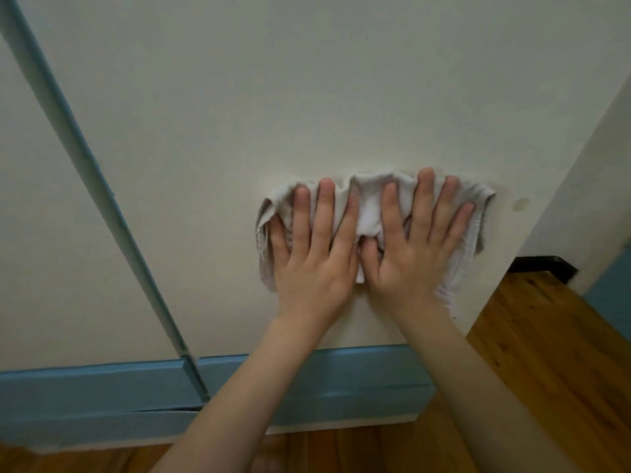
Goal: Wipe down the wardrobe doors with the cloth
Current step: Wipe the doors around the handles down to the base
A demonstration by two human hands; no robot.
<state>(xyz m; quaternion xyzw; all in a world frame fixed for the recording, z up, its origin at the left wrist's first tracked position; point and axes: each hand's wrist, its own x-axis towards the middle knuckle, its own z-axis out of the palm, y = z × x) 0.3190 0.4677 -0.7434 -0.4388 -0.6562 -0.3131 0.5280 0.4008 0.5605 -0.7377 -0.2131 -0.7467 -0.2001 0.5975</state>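
Cloth [367,206]: pale, bunched, lay flat against lower right wardrobe door [239,114], near its blue base trim [102,387]. Left hand [312,247] and right hand [415,245]: side by side, grip open, fingers spread, palms pressed on cloth. Wooden floor [546,353] below.

Two bare forearms and hands, no sleeves seen.

No glove, ring, watch or band is worn on the left hand [312,264] or the right hand [415,257]. Fingernails are kept short and unpainted. Both forearms are uncovered to the frame edge.
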